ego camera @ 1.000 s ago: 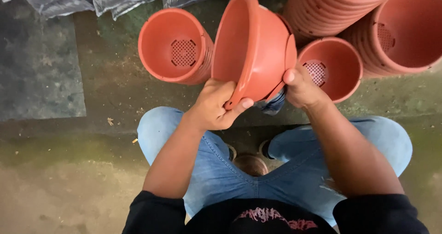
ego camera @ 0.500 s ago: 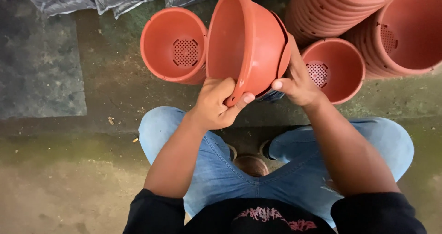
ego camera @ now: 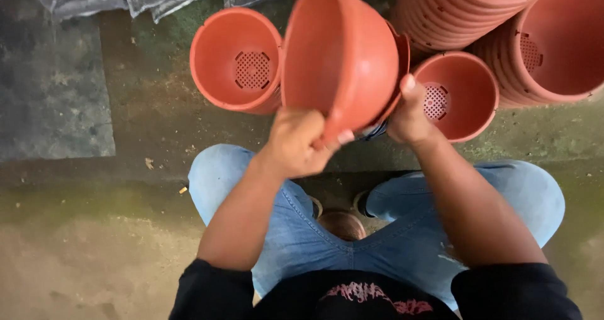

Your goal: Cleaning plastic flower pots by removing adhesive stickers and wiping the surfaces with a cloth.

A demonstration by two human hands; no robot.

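Plastic pots (ego camera: 343, 56), terracotta-coloured, nested pair: hanging tilted above the knees, left hand (ego camera: 299, 142) closing on the outer rim, right hand (ego camera: 409, 115) gripping the inner pot's rim; seeming light, stiff, slightly slick, best taken by the rims.

We see a terracotta-orange plastic pot (ego camera: 343, 56) of one plain colour. The pot on the left (ego camera: 236, 59) and the pot on the right (ego camera: 456, 93) share that orange, each with a round grid of small holes in its base. The stacked pots (ego camera: 535, 37) match. Our jeans (ego camera: 402, 244) are light blue, our sleeves (ego camera: 207, 291) black, the floor (ego camera: 94, 169) mottled grey-green and tan.
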